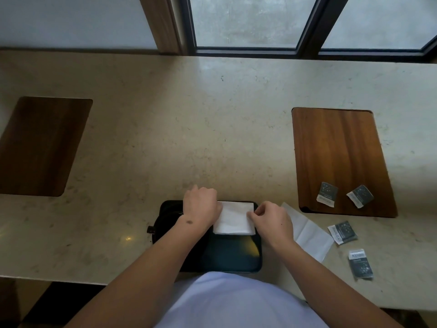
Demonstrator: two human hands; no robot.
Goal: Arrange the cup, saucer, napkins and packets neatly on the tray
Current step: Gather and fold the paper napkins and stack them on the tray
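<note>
- Black tray [236, 256] sits at the near edge of the surface [189, 138], right in front of the person.
- Folded white napkin [234, 217] lies on the tray's far half.
- L hand [201, 207] on the napkin's left edge, fingers curled under — grip can't be told.
- R hand [272, 221] fingers pinch its right edge.
- 2nd napkin [309, 233] just right of tray; four packets further right — two on a wooden board [340, 150].
</note>
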